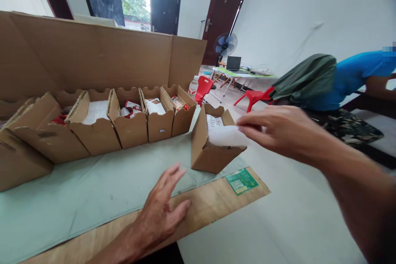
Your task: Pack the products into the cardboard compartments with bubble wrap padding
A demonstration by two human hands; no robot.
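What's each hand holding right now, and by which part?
The right hand appears to pinch the white packet by its right end, where it sticks out of the open cardboard box. The left hand is spread open and holds nothing.

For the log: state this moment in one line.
left hand: open, at cloth edge | right hand: fingertips on white packet in open box | box row: behind

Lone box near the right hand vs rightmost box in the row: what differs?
1. The lone box stands apart, turned at an angle. The rightmost row box sits in line against its neighbour.
2. The lone box holds a white packet with the right hand on it. The rightmost row box holds a reddish packet, untouched.
Shared: both are brown cardboard, open-topped, on the pale green sheet.
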